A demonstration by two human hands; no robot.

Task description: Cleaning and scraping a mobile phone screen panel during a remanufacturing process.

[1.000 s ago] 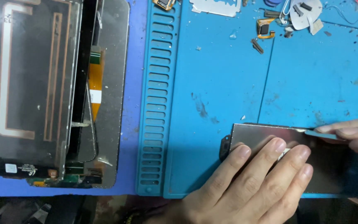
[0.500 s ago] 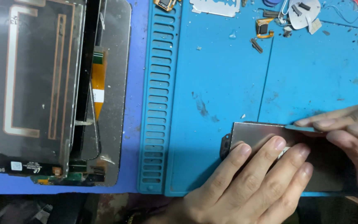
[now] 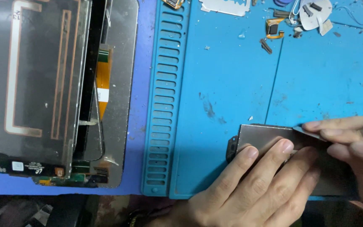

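Note:
A flat grey metal plate point(image 3: 260, 135) with a black tab at its left end lies on the blue work mat point(image 3: 232, 75) near the front edge. My left hand point(image 3: 257, 185) presses down on it with several fingers spread flat. My right hand point(image 3: 353, 145) comes in from the right edge and pinches a thin metal blade point(image 3: 309, 132) whose tip rests on the plate's upper edge.
An opened tablet point(image 3: 34, 84) with a grey back panel and an orange flex cable point(image 3: 102, 82) lies at the left. The mat's slotted strip point(image 3: 162, 105) runs down the middle. Small parts, a white disc point(image 3: 314, 10) and a metal shield point(image 3: 225, 6) sit at the far edge.
My right hand has slid leftward along the plate's upper edge, bringing the thin blade further onto the plate. My left hand has stayed pressed on the plate.

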